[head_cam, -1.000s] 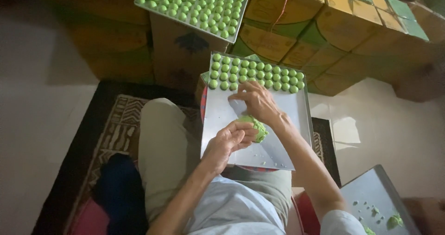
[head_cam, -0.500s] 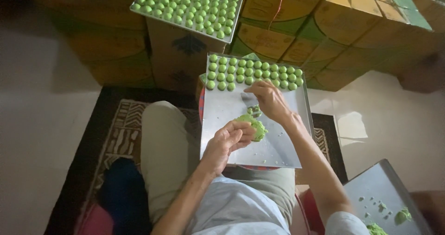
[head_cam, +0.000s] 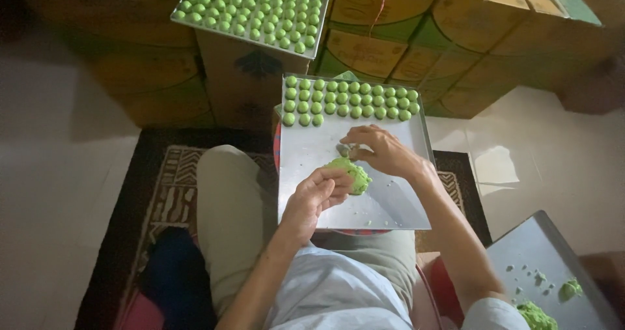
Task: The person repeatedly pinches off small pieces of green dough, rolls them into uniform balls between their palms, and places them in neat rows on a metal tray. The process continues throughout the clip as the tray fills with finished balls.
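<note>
A metal baking tray [head_cam: 384, 209] rests on my lap, with several rows of small green dough balls [head_cam: 351, 100] lined up along its far end. My left hand [head_cam: 316, 196] cups a lump of green dough [head_cam: 353, 173] over the tray's middle. My right hand [head_cam: 381, 151] hovers just beyond the lump, fingers pinched around a small metal tool [head_cam: 344, 150] close to the tray surface. Small green crumbs dot the bare metal near the hands.
A second tray [head_cam: 257, 7] full of green balls sits on cardboard boxes [head_cam: 416, 37] ahead. Another metal tray [head_cam: 553, 271] with dough scraps lies on the floor at lower right. A patterned dark rug [head_cam: 169, 180] lies under me on pale floor.
My right hand has drawn back slightly from the rows of balls toward the dough lump. The left hand keeps holding the lump in about the same place.
</note>
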